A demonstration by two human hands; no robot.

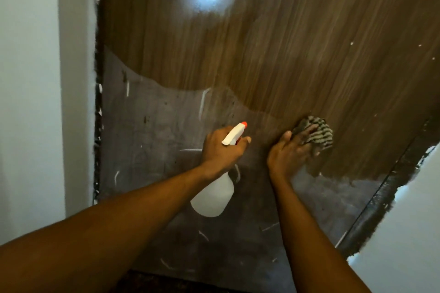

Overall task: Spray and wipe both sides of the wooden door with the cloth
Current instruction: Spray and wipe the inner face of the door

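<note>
Door: cloth at 4 o'clock, pressed under the spread fingers of the right hand. Left hand fingers curl round the spray bottle at 6 o'clock. Risks: the bunched cloth may slip on the wet surface, and a squeezed trigger may mist the right hand.

Brown wood-grain door, striped grey-white cloth, white orange-tipped spray bottle.

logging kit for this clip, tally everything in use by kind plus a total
spray bottle: 1
cloth: 1
wooden door: 1
hands: 2, left hand gripping the bottle, right hand pressing the cloth
total: 5
</note>
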